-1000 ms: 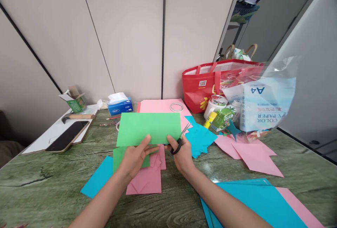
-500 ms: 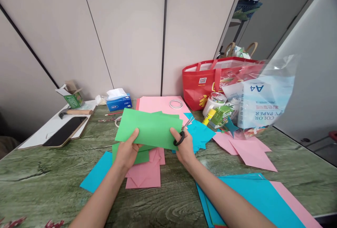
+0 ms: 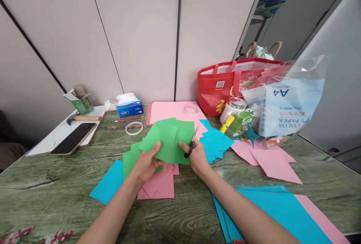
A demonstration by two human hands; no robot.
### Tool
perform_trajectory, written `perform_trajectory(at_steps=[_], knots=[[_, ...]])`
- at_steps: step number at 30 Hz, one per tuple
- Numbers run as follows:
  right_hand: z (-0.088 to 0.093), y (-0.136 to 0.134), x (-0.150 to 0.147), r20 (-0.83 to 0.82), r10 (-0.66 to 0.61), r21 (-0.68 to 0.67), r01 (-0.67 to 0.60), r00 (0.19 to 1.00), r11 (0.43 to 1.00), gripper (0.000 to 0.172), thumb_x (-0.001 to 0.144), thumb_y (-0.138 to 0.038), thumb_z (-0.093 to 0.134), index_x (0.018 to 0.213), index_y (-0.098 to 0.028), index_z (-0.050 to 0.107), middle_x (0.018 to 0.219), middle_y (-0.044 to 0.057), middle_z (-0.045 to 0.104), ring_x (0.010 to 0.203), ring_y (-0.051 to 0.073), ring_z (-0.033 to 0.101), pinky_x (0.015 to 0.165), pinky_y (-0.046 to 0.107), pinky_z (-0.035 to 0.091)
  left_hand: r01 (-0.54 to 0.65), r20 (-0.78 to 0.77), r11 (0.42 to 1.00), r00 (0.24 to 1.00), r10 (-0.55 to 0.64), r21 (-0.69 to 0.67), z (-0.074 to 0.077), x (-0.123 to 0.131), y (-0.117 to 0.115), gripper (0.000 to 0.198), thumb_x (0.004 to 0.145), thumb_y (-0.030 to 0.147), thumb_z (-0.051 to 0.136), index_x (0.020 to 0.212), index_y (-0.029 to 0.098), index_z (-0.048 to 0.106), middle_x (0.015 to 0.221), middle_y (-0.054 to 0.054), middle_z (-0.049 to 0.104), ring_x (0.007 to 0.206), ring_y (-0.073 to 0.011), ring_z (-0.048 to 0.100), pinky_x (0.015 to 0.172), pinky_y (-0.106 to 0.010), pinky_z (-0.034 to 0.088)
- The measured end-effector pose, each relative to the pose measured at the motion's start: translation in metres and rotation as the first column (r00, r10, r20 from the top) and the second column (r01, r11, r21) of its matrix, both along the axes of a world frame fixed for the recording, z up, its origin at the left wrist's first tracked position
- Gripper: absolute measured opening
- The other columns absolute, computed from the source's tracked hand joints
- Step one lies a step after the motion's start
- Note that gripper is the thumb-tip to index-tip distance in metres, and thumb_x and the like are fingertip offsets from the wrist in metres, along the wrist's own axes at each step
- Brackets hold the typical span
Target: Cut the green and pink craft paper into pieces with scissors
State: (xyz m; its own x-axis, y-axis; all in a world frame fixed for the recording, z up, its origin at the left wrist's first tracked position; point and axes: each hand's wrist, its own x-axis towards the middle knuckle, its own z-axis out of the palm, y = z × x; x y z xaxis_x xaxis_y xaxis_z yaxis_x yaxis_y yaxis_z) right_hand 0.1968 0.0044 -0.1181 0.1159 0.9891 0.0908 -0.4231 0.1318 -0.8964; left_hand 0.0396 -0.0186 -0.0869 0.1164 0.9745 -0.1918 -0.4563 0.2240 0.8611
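Note:
A green paper sheet (image 3: pixel 169 140) is held up between both hands and bends along its middle. My left hand (image 3: pixel 148 161) pinches its lower left part, thumb on top. On the right edge, my right hand (image 3: pixel 196 155) grips the sheet, with black-handled scissors (image 3: pixel 190 149) also hooked in that hand, blades pointing up and away. Under the sheet lie more green papers (image 3: pixel 131 155), and folded pink papers (image 3: pixel 162 185) stick out below them. A blue paper (image 3: pixel 108 184) is beside my left forearm. Cut blue pieces (image 3: pixel 214 142) lie just right of the scissors.
Behind are pink sheets (image 3: pixel 172 110), tape rolls (image 3: pixel 134 128), a pencil (image 3: pixel 129 118) and a tissue pack (image 3: pixel 129 108). A phone (image 3: pixel 73 138) and hammer (image 3: pixel 84 118) lie left. To the right stand a red bag (image 3: pixel 210 95), glue stick (image 3: pixel 227 123) and paper packet (image 3: pixel 290 105); blue sheets (image 3: pixel 270 210) lie nearer.
The green sheet was flat and stretched wide; now it is bent, and my hands are closer together. My left hand moved right. The tape roll behind is now uncovered. The view shifted slightly.

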Motion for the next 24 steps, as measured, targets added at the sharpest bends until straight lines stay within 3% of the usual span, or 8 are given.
perform_trajectory(at_steps=[6, 8, 11, 13, 15, 18, 21, 24], knots=[[-0.002, 0.003, 0.003, 0.034, -0.208, 0.026, 0.207, 0.978, 0.978, 0.037, 0.058, -0.027, 0.074, 0.091, -0.017, 0.061, 0.089, 0.003, 0.068, 0.078, 0.017, 0.061, 0.071, 0.03, 0.048, 0.108, -0.083, 0.991, 0.99, -0.115, -0.085, -0.004, 0.005, -0.005, 0.012, 0.06, 0.021, 0.075, 0.062, 0.012, 0.067, 0.059, -0.014, 0.071, 0.044, -0.0214, 0.064, 0.04, -0.028, 0.053], [-0.002, 0.004, 0.005, 0.021, -0.273, 0.03, 0.272, 0.962, 0.962, 0.038, 0.059, -0.029, 0.074, 0.092, -0.018, 0.06, 0.086, 0.002, 0.067, 0.076, 0.016, 0.061, 0.071, 0.03, 0.048, 0.054, -0.095, 0.996, 0.994, -0.061, -0.075, -0.003, 0.004, -0.004, 0.012, 0.063, 0.023, 0.074, 0.06, 0.014, 0.066, 0.061, -0.014, 0.072, 0.045, -0.0218, 0.064, 0.045, -0.031, 0.055], [0.001, 0.003, 0.004, -0.014, -0.295, 0.028, 0.296, 0.955, 0.955, 0.038, 0.063, -0.035, 0.071, 0.095, -0.02, 0.057, 0.079, -0.001, 0.063, 0.07, 0.015, 0.061, 0.067, 0.03, 0.051, -0.135, -0.056, 0.991, 0.989, 0.135, 0.009, 0.003, 0.002, 0.0, 0.016, 0.072, 0.027, 0.067, 0.062, 0.014, 0.062, 0.071, -0.013, 0.073, 0.064, -0.0236, 0.069, 0.071, -0.034, 0.056], [0.007, -0.001, 0.002, 0.014, -0.213, 0.074, 0.211, 0.977, 0.975, 0.036, 0.066, -0.037, 0.069, 0.095, -0.02, 0.057, 0.076, -0.001, 0.063, 0.068, 0.015, 0.061, 0.066, 0.03, 0.05, -0.253, 0.003, 0.965, 0.967, 0.254, 0.072, 0.01, 0.001, 0.004, 0.018, 0.078, 0.026, 0.061, 0.063, 0.015, 0.058, 0.079, -0.011, 0.074, 0.085, -0.0237, 0.068, 0.088, -0.034, 0.049], [0.013, -0.007, -0.001, 0.108, 0.008, 0.11, -0.02, 0.994, 0.994, 0.034, 0.064, -0.037, 0.07, 0.092, -0.02, 0.059, 0.071, 0.0, 0.064, 0.066, 0.016, 0.061, 0.064, 0.029, 0.049, -0.31, 0.05, 0.945, 0.951, 0.306, 0.105, 0.018, 0.001, 0.006, 0.018, 0.08, 0.023, 0.058, 0.064, 0.016, 0.054, 0.083, -0.011, 0.073, 0.093, -0.0239, 0.065, 0.093, -0.036, 0.045], [0.023, -0.019, -0.007, 0.25, 0.455, 0.038, -0.478, 0.855, 0.878, 0.036, 0.061, -0.034, 0.073, 0.092, -0.021, 0.06, 0.067, -0.001, 0.064, 0.058, 0.014, 0.058, 0.057, 0.027, 0.045, -0.308, 0.072, 0.945, 0.951, 0.301, 0.111, 0.028, 0.005, 0.007, 0.017, 0.081, 0.021, 0.056, 0.065, 0.015, 0.054, 0.085, -0.013, 0.073, 0.094, -0.0253, 0.065, 0.095, -0.039, 0.043], [0.028, -0.028, -0.012, 0.227, 0.595, -0.042, -0.602, 0.771, 0.797, 0.034, 0.056, -0.035, 0.076, 0.082, -0.021, 0.06, 0.063, -0.003, 0.061, 0.058, 0.014, 0.056, 0.052, 0.024, 0.041, -0.27, 0.054, 0.958, 0.962, 0.266, 0.099, 0.03, 0.01, 0.006, 0.015, 0.081, 0.025, 0.056, 0.07, 0.014, 0.058, 0.089, -0.014, 0.072, 0.095, -0.0264, 0.064, 0.098, -0.039, 0.039], [0.028, -0.032, -0.014, 0.236, 0.605, -0.054, -0.611, 0.76, 0.79, 0.035, 0.052, -0.038, 0.077, 0.077, -0.019, 0.062, 0.062, -0.003, 0.059, 0.057, 0.013, 0.053, 0.05, 0.022, 0.038, -0.267, -0.009, 0.96, 0.963, 0.269, 0.087, 0.025, 0.013, 0.005, 0.019, 0.076, 0.031, 0.061, 0.069, 0.014, 0.06, 0.088, -0.015, 0.072, 0.097, -0.0291, 0.062, 0.101, -0.04, 0.034]])
